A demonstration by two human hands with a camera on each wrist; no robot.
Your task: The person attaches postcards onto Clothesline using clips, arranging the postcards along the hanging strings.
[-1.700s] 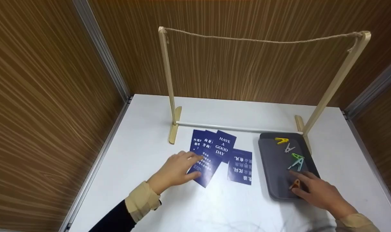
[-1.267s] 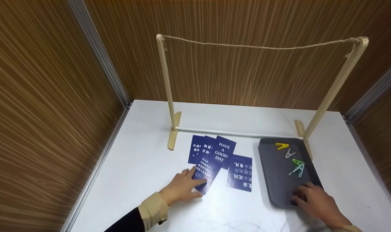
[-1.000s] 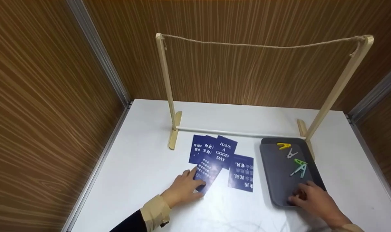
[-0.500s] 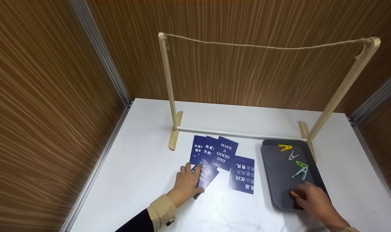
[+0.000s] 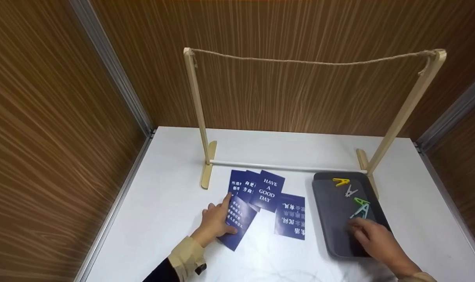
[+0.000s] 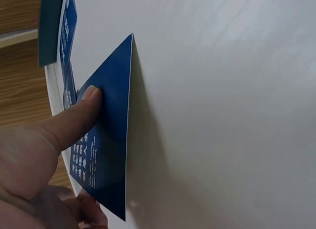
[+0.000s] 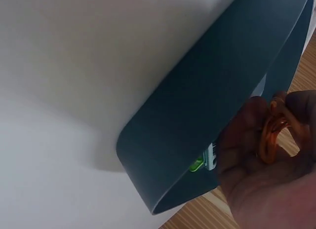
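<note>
A white surface (image 5: 175, 219) sits boxed in by wood-grain walls. Near left, the left hand (image 5: 215, 220) pinches the tilted dark blue printed card (image 5: 236, 220), long axis running far-left. Near right, the right hand (image 5: 372, 239) pinches an orange plastic clothespin (image 7: 272, 135) over the dark grey tray (image 5: 331, 219).

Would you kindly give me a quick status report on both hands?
Left hand pinching nearest blue card, lifting its edge off the table. Right hand over the grey tray, gripping orange clip. Nothing blocking either hand.
</note>
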